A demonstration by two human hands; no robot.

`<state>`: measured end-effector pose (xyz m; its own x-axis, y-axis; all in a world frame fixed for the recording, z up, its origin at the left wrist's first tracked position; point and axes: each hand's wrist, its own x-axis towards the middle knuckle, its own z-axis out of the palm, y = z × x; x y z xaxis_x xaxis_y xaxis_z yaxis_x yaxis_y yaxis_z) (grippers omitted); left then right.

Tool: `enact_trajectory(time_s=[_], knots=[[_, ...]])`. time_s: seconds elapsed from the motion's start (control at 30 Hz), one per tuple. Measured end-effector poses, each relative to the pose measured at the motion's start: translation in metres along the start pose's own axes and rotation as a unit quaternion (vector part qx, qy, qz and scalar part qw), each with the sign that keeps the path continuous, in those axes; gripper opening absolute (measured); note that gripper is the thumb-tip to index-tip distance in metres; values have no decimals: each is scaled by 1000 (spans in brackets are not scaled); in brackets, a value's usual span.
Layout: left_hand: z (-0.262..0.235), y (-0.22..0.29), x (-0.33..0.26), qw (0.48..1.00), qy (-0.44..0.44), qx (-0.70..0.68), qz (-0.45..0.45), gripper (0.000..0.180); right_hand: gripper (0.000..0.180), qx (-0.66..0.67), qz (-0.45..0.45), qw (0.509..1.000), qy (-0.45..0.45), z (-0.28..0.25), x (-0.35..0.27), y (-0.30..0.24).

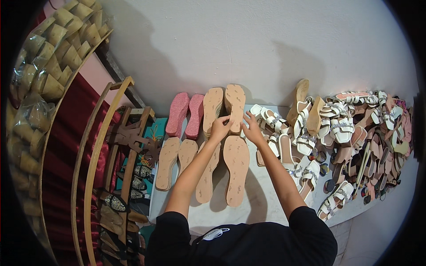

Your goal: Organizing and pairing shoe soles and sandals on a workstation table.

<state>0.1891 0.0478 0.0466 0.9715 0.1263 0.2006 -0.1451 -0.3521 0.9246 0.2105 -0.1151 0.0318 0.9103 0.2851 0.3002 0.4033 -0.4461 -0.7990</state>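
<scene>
Tan shoe soles (234, 101) patterned with small dark marks lie in a raised pile at the back of the table. My left hand (220, 128) is closed at the near left edge of this pile, fingertips and thumb drawn together on it. On its right side, my right hand (252, 130) has its fingers apart, close against the edge. Another tan sole pile (213, 104) stands just left. Nearer me are a long tan sole (236, 170) and a second one (204, 184), partly behind my left forearm.
Pink wedge soles (178, 113) and more tan soles (167, 162) stand at the left. White sandals (306, 142) and a heap of mixed shoes (377, 155) cover the table's right side. A wooden rack (95, 177) with shoes stands left; bagged wooden-coloured pieces (57, 48) lie beyond.
</scene>
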Motion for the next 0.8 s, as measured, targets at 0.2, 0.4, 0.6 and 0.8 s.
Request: enact_trajectory(time_s=[0.2, 0.4, 0.6, 0.8], knots=[[0, -9, -1, 1000, 15, -5, 5, 33, 45, -33, 16, 999, -9, 3, -2, -7], [-2, 16, -13, 988, 48, 149, 4, 39, 47, -36, 47, 998, 9, -5, -12, -16], [13, 65, -45, 972, 32, 194, 128, 35, 40, -60, -45, 993, 86, -39, -49, -35], [56, 130, -88, 955, 31, 181, 233, 33, 34, -86, -76, 981, 156, -99, -106, -64]])
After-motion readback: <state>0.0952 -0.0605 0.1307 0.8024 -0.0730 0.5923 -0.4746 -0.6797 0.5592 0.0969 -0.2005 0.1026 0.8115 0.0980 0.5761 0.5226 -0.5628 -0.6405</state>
